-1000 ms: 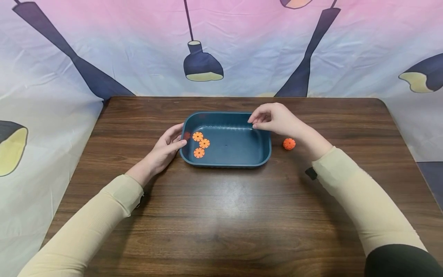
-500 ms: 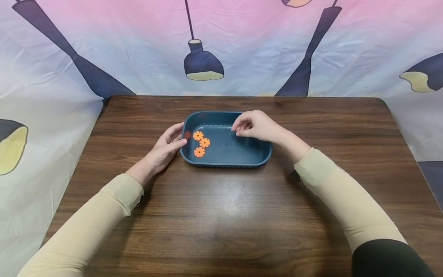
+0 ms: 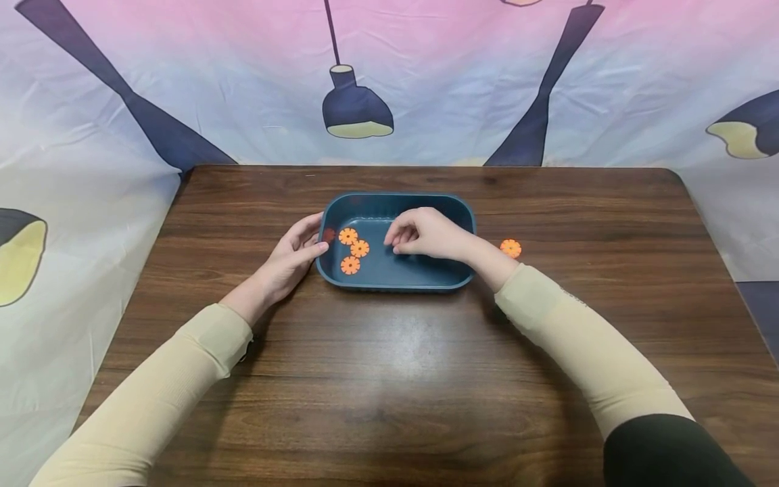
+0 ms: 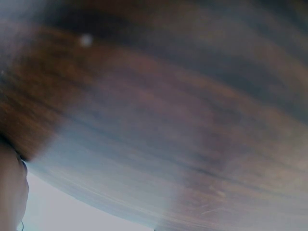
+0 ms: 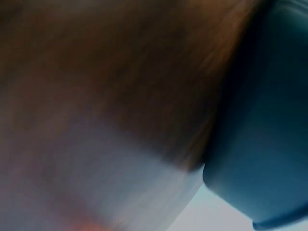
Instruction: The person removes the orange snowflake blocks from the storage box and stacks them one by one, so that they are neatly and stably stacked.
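Note:
A blue-green plastic tray (image 3: 395,289) stands on the table in the head view. My left hand (image 3: 291,260) grips its left end, with the thumb on the rim and the fingers behind the wall. Three orange slotted discs, like interlocking toy pieces, lie on the tray floor near that end; the rightmost disc (image 3: 360,248) is closest to my right hand (image 3: 426,233). That hand hovers over the tray's middle, fingers loosely bent, and nothing shows between thumb and fingertips. Another orange disc (image 3: 510,248) sits on the table beyond the tray's right end, beside the right wrist.
The brown wood-grain table (image 3: 389,379) extends around the tray. Behind it hangs a printed cloth (image 3: 255,88). The right wrist view has the tray's outer wall (image 5: 260,130) and an orange blur at the bottom. Mostly blurred tabletop (image 4: 144,120) fills the left wrist view.
From the tray's far right corner, my right hand has moved left and nearer over the tray's middle. The left hand, the tray and the three discs inside stay in place.

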{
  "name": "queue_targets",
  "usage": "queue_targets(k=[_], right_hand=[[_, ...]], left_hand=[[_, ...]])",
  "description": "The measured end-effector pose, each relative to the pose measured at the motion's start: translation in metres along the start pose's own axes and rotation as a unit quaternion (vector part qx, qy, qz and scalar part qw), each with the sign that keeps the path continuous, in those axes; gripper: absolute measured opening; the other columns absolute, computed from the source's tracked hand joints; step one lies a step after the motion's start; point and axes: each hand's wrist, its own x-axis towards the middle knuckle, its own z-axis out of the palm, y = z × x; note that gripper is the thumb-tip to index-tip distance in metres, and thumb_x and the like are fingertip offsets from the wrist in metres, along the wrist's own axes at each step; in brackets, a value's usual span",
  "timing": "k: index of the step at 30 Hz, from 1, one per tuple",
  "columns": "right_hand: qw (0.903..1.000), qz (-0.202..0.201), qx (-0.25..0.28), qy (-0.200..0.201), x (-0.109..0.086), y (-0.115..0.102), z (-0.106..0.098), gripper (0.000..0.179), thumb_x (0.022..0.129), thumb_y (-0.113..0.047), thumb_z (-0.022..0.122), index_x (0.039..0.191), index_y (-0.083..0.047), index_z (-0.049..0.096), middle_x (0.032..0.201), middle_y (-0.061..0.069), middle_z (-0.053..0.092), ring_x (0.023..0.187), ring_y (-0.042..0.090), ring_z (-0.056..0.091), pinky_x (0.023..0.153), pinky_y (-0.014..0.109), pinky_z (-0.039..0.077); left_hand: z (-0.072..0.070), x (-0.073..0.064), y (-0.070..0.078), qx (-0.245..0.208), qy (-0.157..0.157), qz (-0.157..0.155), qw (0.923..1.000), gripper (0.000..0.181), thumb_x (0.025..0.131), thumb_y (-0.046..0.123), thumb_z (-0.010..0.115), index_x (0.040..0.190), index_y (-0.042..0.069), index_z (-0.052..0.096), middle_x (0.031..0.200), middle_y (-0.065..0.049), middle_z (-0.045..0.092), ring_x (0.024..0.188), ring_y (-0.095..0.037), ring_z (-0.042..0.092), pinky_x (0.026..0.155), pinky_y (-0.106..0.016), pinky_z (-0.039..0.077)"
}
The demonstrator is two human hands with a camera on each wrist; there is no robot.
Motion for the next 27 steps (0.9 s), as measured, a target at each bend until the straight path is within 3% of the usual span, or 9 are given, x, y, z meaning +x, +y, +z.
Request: queue_targets(k=[9, 16, 27], right_hand=[[0.9996, -0.011, 0.003, -0.024, 0.014, -0.009, 0.017, 0.016, 0.097, -0.006, 0.077, 0.112, -0.004, 0.079, 0.105, 0.009, 0.077, 0.088, 0.016, 0.068, 0.082, 0.026, 0.059], [0.9991, -0.022, 0.001, -0.036, 0.023, -0.017, 0.026, 0.016, 0.095, -0.005, 0.079, 0.111, -0.004, 0.078, 0.106, 0.01, 0.076, 0.09, 0.017, 0.069, 0.084, 0.026, 0.06], [0.9971, -0.034, -0.046, -0.05, 0.035, -0.027, 0.041, 0.019, 0.095, -0.003, 0.077, 0.114, -0.005, 0.078, 0.112, 0.009, 0.073, 0.097, 0.017, 0.07, 0.088, 0.024, 0.061]], left_hand=[[0.0, 0.0, -0.001, 0.003, 0.001, -0.002, 1.0, 0.06, 0.109, 0.002, 0.051, 0.165, 0.014, 0.035, 0.163, -0.005, 0.038, 0.146, -0.014, 0.043, 0.109, -0.014, 0.045], [-0.001, 0.0, -0.002, -0.003, -0.001, 0.005, 1.0, 0.058, 0.108, 0.001, 0.051, 0.163, 0.015, 0.037, 0.155, 0.004, 0.044, 0.142, -0.011, 0.044, 0.11, -0.015, 0.044], [-0.001, 0.001, -0.004, -0.007, -0.006, 0.012, 0.9999, 0.059, 0.108, 0.0, 0.05, 0.163, 0.013, 0.036, 0.154, 0.006, 0.044, 0.143, -0.012, 0.043, 0.111, -0.015, 0.043]])
